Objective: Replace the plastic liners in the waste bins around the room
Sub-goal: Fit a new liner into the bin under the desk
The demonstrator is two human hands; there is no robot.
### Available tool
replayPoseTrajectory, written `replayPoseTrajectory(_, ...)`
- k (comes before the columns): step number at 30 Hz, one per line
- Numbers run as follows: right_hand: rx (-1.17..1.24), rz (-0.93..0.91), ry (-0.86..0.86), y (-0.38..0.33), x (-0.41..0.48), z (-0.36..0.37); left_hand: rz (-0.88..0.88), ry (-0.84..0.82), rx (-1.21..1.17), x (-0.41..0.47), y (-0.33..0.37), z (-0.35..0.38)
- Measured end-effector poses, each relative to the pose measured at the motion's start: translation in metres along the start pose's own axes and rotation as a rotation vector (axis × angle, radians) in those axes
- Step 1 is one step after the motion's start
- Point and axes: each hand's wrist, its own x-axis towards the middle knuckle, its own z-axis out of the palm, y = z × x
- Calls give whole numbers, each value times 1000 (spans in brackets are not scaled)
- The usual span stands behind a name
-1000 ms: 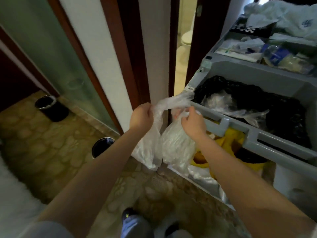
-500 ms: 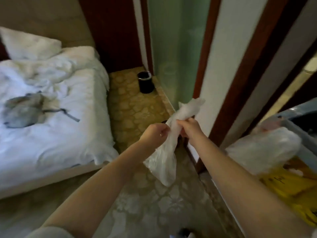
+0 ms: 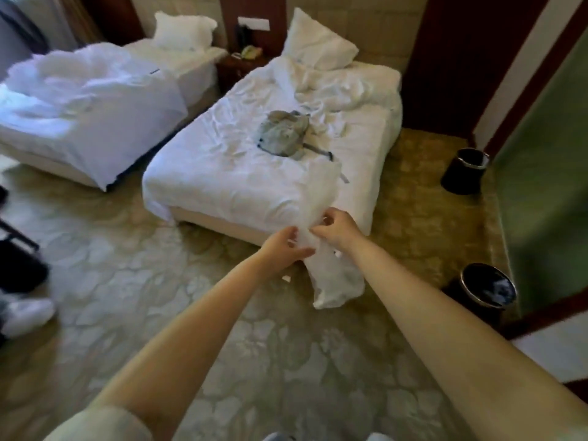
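Both hands hold a translucent white plastic liner (image 3: 331, 275) in front of me, over the carpet near the foot of the bed. My left hand (image 3: 283, 248) pinches its left side and my right hand (image 3: 339, 229) pinches its right side, with the film hanging down below and rising above them. Two black waste bins stand on the floor at the right: the near bin (image 3: 486, 289) with something pale inside, and the far bin (image 3: 466, 170) by the green glass panel.
A white unmade bed (image 3: 241, 167) with a grey bag (image 3: 284, 132) on it lies straight ahead; a second bed (image 3: 82, 116) stands at the left. A nightstand (image 3: 241, 63) sits between them. Dark luggage (image 3: 17, 265) and a white shoe (image 3: 24, 315) are at the left edge. Patterned carpet (image 3: 133, 281) covers the floor.
My view has swung left from the housekeeping cart and doorway into the room. The cart has left the view. Both hands still hold the liner and have shifted their grip along it.
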Motion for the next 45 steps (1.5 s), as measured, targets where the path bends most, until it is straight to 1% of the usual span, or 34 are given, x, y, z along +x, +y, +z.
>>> replayPoseTrajectory(2, -23, -54, -68, -31, 12, 48, -46, 44, -65, -7, -32, -40)
replayPoseTrajectory(5, -124, -166, -155, -73, 35, 111, -92, 119, -180, -18, -69, -93)
replayPoseTrajectory(8, -186, -259, -259, -109, 61, 168, -156, 269, -183, -21, -110, -142)
replayPoseTrajectory(11, -159, -274, -361, -139, 85, 224, -266, 409, -147, -21, -151, -190)
replayPoseTrajectory(16, -160, -293, -651, -179, 143, 328, -392, 662, -149, -14, -220, -283)
replayPoseTrajectory(20, -213, -300, -873, -227, 195, 409, -473, 766, -130, -6, -269, -366)
replayPoseTrajectory(23, -278, -297, -996, -272, 234, 475, -535, 793, -74, -4, -298, -432)
replayPoseTrajectory(25, -293, -339, -1061, -303, 253, 521, -579, 866, -68, -7, -319, -471)
replayPoseTrajectory(28, -306, -383, -1117, -343, 265, 587, -641, 995, -127, -19, -352, -519)
replayPoseTrajectory(32, -330, -482, -1111, -385, 273, 682, -695, 1075, -129, -37, -406, -584)
replayPoseTrajectory(35, -367, -561, -1052, -415, 284, 758, -690, 1077, -112, -45, -462, -641)
replayPoseTrajectory(39, -397, -574, -989, -461, 304, 848, -666, 1121, -151, -53, -538, -722)
replayPoseTrajectory(41, -445, -600, -960, -486, 316, 884, -668, 1106, -172, -55, -566, -761)
replayPoseTrajectory(45, -455, -631, -935, -532, 347, 942, -650, 1078, -183, -38, -608, -840)
